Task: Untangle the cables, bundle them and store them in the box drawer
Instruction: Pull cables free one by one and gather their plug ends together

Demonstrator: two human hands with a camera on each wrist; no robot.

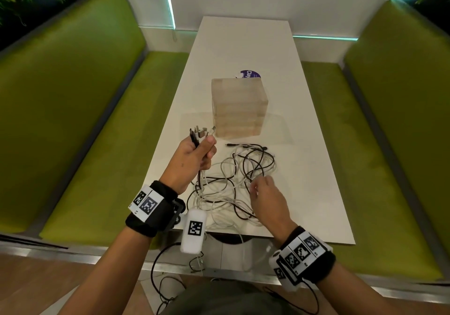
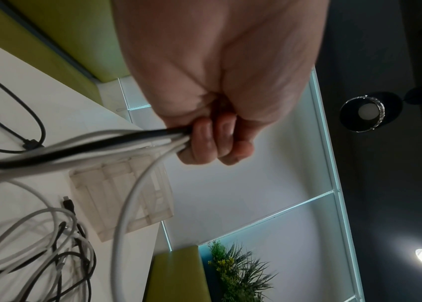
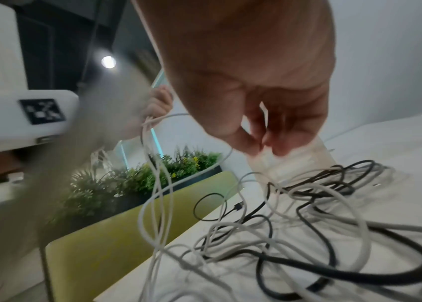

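Note:
A tangle of black and white cables [image 1: 238,185] [image 3: 295,224] [image 2: 49,255] lies on the white table [image 1: 311,168], near its front edge. My left hand [image 1: 197,153] is raised left of the tangle and grips a bunch of cable ends [image 2: 127,141]. Their connectors [image 1: 202,133] stick up above the fist. My right hand [image 1: 265,192] hovers over the right of the tangle. Its fingers [image 3: 264,143] are loosely curled, with no cable seen between them. A translucent drawer box [image 1: 239,107] [image 2: 127,194] [image 3: 297,163] stands just behind the cables, drawers closed.
Green padded benches [image 1: 85,119] [image 1: 389,119] flank the narrow table. A purple sticker [image 1: 249,74] lies behind the box. A white marker-tagged device [image 1: 194,229] hangs by my left wrist. Some cable loops [image 1: 168,273] drop over the table's front edge.

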